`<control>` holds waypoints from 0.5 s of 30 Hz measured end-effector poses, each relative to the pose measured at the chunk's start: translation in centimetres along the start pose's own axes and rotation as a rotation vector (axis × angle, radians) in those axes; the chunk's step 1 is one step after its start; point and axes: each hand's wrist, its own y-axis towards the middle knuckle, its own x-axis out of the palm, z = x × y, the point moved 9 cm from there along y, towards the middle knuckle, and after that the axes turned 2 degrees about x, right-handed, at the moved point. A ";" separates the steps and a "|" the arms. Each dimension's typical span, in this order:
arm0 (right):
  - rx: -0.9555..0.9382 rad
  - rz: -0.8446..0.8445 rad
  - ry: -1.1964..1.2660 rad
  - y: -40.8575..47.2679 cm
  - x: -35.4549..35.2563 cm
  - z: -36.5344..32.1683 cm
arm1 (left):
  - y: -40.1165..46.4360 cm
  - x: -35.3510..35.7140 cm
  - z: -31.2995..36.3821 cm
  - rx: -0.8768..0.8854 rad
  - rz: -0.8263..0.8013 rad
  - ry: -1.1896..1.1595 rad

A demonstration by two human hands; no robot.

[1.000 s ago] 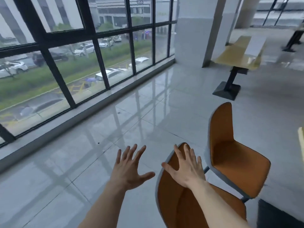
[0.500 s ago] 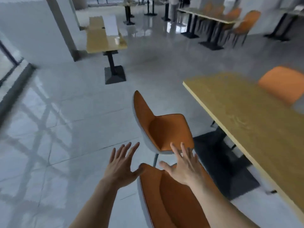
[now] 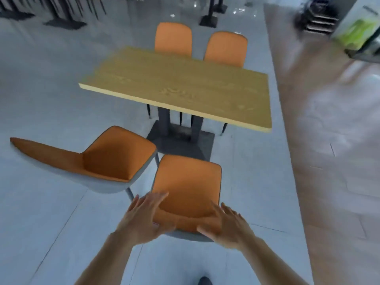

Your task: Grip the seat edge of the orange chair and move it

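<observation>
Grey tiled floor (image 3: 51,212), glossy. Wooden desk (image 3: 178,87) on a dark pedestal, centre of view. Two orange chairs (image 3: 173,38) stand at its far side. Second near chair (image 3: 107,159), turned sideways, sits left of the near orange chair (image 3: 187,186), which faces the desk, just short of its front edge. Left hand (image 3: 144,219) and right hand (image 3: 228,225), both released with fingers spread, are at the top corners of that chair's backrest; contact cannot be confirmed through blur.

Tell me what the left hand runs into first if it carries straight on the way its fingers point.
Most likely the near chair: the left hand points forward and right, over the back's left corner. Depth is unclear; it may touch already.
</observation>
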 end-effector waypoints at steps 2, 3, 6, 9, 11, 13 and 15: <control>0.005 -0.060 0.075 -1.6 2.7 0.4 | 0.2 1.6 1.0 0.077 -0.090 0.043; -0.008 -0.044 0.079 -1.7 3.7 0.4 | 0.1 2.4 1.4 0.099 -0.145 0.065; 0.006 0.087 -0.018 -1.2 4.8 0.1 | 0.3 4.4 1.1 0.150 -0.245 0.160; 0.027 0.207 -0.063 0.3 4.9 -0.5 | 1.8 4.0 -0.1 0.182 -0.194 0.228; 0.019 0.241 -0.083 1.0 5.0 -1.1 | 2.4 4.0 -1.4 0.164 -0.183 0.207; 0.001 0.331 -0.084 1.2 4.7 -1.4 | 2.7 3.8 -1.8 0.168 -0.130 0.224; -0.006 0.429 -0.074 1.2 4.3 -1.2 | 2.8 3.6 -1.4 0.193 -0.062 0.241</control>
